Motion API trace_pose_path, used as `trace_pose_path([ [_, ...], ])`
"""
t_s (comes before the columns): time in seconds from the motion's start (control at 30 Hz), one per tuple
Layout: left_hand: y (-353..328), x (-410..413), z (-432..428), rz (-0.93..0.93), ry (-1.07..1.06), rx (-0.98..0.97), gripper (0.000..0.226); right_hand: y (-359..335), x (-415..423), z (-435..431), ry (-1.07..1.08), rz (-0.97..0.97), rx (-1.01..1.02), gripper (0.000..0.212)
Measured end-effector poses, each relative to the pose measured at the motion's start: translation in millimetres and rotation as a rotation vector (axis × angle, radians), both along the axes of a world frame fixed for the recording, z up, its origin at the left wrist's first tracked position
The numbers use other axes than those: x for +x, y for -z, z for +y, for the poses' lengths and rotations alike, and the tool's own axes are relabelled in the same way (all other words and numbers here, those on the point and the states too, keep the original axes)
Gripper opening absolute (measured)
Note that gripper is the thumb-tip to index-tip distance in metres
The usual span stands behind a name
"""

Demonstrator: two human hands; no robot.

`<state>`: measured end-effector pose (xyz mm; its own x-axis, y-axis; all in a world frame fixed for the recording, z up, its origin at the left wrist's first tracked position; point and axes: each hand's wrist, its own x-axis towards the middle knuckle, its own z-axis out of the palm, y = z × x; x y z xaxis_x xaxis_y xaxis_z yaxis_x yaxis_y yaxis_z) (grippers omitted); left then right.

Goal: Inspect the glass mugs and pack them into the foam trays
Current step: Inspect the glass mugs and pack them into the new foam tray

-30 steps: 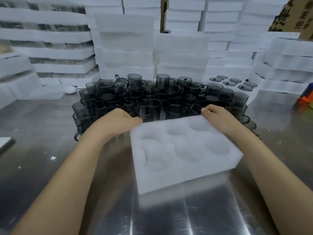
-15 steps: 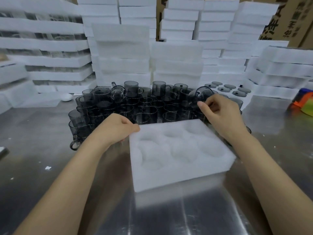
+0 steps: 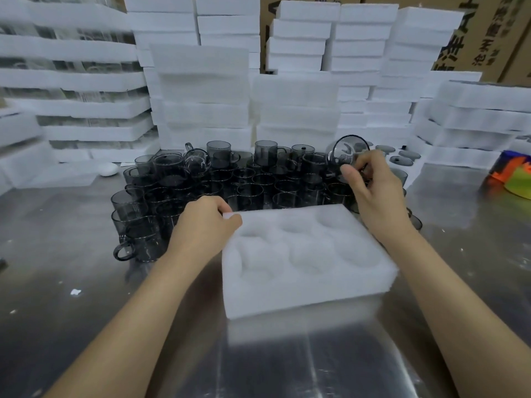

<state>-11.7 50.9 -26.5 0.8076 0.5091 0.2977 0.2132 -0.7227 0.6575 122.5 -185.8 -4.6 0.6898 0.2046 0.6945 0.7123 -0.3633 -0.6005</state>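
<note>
Gripping the near-left corner of the white six-hollow foam tray point(image 3: 304, 262), the left hand point(image 3: 201, 225) curls its fingers over the tray's edge, thumb on top. The tray lies flat on the reflective steel table point(image 3: 86, 282), at 6 o'clock from the crowd of smoke-grey glass mugs point(image 3: 230, 182); its six round hollows hold nothing. At 1 o'clock from the tray, the right hand point(image 3: 373, 193) pinches one smoke-grey glass mug point(image 3: 346, 155) at its handle side, thumb and curled fingers closed round it. This mug is lifted above the crowd and tilted, its round mouth turned toward the camera. Stacks of white foam trays point(image 3: 201, 90) stand at 12 o'clock behind the mugs, brown printed cartons point(image 3: 488, 38) behind them. A bright orange-and-green object point(image 3: 514, 179), blurred, lies at 3 o'clock.
</note>
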Motion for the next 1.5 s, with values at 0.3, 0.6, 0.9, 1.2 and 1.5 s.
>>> trace_pose_path([
  [0.3,0.7,1.6,-3.1,0.026,-0.01,0.03,0.007,10.6,11.3,0.4,-0.101,0.306,0.193,0.068],
  [0.6,-1.4,-0.2,-12.6,-0.04,0.001,-0.031,0.007,-12.5,-4.6,-4.4,-0.037,0.0,0.024,0.058],
  [0.9,-15.4,-4.2,-31.6,-0.266,0.365,0.169,0.087,-15.8,-40.7,22.8,-0.763,0.807,0.382,0.053],
  [1.2,-31.3,-12.8,-14.6,-0.361,0.424,-0.029,0.058,-3.1,-59.2,40.3,-0.699,0.624,0.032,0.053],
  [1.5,-25.8,-12.7,-8.1,-0.091,0.456,-0.038,0.057,1.8,-61.6,43.5,-0.558,0.428,-0.281,0.058],
])
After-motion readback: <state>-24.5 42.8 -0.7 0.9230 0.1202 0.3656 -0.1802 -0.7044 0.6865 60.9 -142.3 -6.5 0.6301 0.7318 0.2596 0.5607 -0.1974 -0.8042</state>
